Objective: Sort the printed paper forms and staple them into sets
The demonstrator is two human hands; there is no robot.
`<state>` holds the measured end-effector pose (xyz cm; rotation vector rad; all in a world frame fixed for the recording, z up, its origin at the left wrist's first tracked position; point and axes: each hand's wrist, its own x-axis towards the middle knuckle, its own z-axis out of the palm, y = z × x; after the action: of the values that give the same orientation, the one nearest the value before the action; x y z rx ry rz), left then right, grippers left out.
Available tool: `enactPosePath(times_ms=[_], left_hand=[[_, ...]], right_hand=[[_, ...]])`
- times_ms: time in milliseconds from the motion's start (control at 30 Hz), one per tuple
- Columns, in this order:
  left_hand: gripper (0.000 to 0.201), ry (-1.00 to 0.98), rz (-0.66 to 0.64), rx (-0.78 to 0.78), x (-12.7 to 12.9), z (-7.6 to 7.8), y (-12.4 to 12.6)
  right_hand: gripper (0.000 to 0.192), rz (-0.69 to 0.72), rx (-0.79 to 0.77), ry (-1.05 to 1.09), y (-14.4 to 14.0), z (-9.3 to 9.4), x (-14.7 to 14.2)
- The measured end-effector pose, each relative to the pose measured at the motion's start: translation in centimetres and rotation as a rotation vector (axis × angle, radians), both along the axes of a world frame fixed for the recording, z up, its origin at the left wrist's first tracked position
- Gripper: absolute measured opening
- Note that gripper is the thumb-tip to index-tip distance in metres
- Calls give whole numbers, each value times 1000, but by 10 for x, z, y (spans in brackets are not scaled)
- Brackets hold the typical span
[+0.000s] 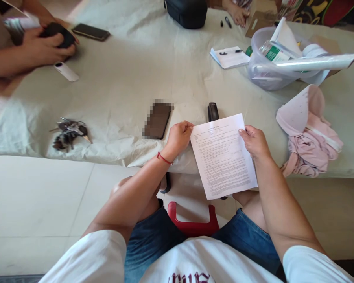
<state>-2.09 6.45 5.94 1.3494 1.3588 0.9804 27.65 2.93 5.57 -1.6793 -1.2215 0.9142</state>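
Cloth-covered table (129, 78), pale tiled floor (32, 196), printed sheet (222, 157)

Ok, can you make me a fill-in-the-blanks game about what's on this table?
1. Both hands, left hand and right hand, hold a printed sheet of ____.
2. The black stapler lies just behind the ____.
3. The bunch of keys lies to the ____ of the phone.

Missing words: paper; paper; left

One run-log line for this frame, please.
left hand: grips printed sheet top-left corner | right hand: grips top-right | stapler: on table behind sheet
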Motion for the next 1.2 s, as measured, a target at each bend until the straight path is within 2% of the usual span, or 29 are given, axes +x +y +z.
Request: enactPosePath(times_ms=[133, 267, 433, 533, 800, 900, 1033, 1200], left_hand=[[8, -81, 3, -55, 0, 6, 1], [10, -215, -17, -170, 0, 20, -2], [13, -307, -18, -269, 0, 31, -4], [7, -348, -46, -287, -1, 29, -3], [11, -295, -188, -249, -1, 26, -1], [11, -342, -190, -222, 2, 26, -1], [25, -505, -162, -177, 8, 23, -4], [46, -565, -261, -262, 20, 18, -14]], right_hand=[[41, 39, -21, 126, 0, 10, 0], [50, 56, -64, 276, -5, 23, 5], [51, 45, -116, 348, -8, 28, 13], [50, 54, -102, 335, -8, 27, 17], [51, 54, -71, 270, -10, 30, 27], [49, 30, -67, 309, -12, 32, 28], [47, 1, -15, 350, -12, 36, 29], [48, -30, 18, 364, -8, 37, 27]])
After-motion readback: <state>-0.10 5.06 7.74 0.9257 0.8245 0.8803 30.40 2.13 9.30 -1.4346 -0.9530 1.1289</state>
